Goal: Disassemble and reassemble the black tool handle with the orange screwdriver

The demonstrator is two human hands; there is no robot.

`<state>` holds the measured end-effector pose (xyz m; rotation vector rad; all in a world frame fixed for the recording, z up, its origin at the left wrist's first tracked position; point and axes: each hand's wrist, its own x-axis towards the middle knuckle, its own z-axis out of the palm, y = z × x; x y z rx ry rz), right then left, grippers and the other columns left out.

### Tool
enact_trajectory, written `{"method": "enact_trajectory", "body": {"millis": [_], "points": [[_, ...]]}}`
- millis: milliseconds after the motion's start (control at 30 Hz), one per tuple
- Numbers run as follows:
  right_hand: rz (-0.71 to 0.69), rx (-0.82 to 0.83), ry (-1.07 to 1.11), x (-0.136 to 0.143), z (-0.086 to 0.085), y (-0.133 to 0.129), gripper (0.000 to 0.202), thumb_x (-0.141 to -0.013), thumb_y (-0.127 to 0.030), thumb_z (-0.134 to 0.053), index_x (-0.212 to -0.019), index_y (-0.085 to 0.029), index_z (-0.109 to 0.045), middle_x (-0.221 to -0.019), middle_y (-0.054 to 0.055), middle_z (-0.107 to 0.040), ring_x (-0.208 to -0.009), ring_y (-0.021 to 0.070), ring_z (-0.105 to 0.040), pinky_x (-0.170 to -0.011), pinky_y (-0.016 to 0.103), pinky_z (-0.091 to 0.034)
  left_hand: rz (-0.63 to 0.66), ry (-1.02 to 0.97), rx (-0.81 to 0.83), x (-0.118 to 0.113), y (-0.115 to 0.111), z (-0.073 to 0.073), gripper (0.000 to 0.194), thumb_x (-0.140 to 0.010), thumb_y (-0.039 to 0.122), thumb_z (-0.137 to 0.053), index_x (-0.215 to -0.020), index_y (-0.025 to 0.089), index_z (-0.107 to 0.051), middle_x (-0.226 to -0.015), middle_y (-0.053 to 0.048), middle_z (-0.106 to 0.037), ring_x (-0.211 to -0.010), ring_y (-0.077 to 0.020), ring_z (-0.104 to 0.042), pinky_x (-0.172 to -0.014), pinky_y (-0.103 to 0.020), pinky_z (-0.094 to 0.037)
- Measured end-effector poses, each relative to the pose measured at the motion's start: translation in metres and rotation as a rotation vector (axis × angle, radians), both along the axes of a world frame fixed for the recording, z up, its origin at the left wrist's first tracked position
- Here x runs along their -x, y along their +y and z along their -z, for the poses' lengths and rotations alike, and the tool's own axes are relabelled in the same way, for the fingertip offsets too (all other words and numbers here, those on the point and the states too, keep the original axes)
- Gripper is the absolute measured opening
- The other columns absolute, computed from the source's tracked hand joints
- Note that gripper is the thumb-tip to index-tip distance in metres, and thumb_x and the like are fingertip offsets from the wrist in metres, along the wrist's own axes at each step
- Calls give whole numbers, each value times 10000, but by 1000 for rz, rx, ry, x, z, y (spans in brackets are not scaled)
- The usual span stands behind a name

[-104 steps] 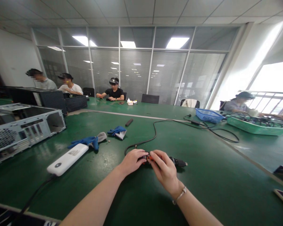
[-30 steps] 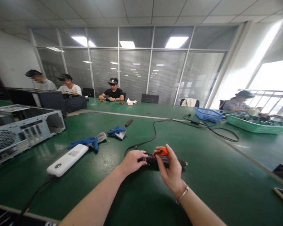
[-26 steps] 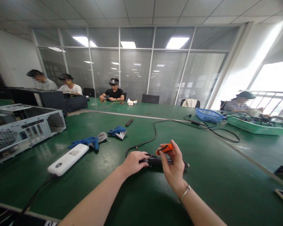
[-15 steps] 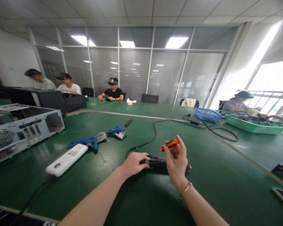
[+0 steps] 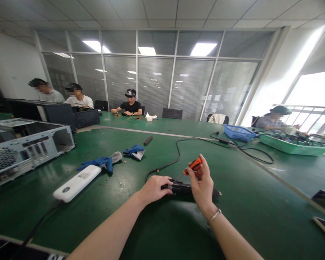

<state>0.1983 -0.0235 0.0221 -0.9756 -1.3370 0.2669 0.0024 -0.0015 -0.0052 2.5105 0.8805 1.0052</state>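
A black elongated device (image 5: 182,187) lies on the green table in front of me, a dark cord running off beyond its left end. My left hand (image 5: 156,188) is closed around that left end and steadies it. In my right hand (image 5: 202,184) is an orange-and-black screwdriver (image 5: 194,166), pinched by the handle between thumb and fingers. The screwdriver slants down to the left, its thin shaft reaching the device's upper side close to my left fingertips. Exactly where the tip sits is too small to tell. The right hand covers part of the device's right half.
Left of my hands are a white power bank-like box (image 5: 77,183) with a cable, blue gloves (image 5: 105,163) and an open computer case (image 5: 29,151). A black cable (image 5: 178,151) curves behind the device toward a blue basket (image 5: 239,133) and green basket (image 5: 292,145). Several people sit around.
My right hand and the screwdriver have shifted slightly left, and the handle stands a little steeper. The device's right end has moved slightly right. My left hand keeps its hold.
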Motion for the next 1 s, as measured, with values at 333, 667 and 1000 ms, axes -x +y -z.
{"method": "enact_trajectory", "body": {"millis": [333, 667, 1000], "points": [[-16, 2, -196, 5, -4, -5, 582, -861, -344, -570, -1394, -242, -361, -1065, 81, -622, -783, 174, -648, -769, 352, -560, -32, -1, 26, -1, -1, -1, 290, -707, 207, -770, -991, 181, -717, -1055, -72, -719, -1041, -215, -655, -966, -299, -459], [-102, 20, -182, 8, -3, -8, 588, -901, -286, -503, -1441, -228, -277, -995, 66, -642, -837, 170, -664, -820, 347, -550, -49, -26, 62, -2, 1, 2, 277, -714, 208, -765, -986, 187, -713, -1086, -74, -707, -1059, -219, -646, -968, -303, -460], [-108, 22, -129, 7, -8, -7, 581, -901, -303, -504, -1435, -240, -282, -991, 58, -656, -837, 177, -682, -807, 347, -561, -47, -27, 43, -1, -1, -1, 276, -699, 190, -774, -969, 176, -717, -1056, -75, -718, -1037, -217, -657, -969, -303, -462]]}}
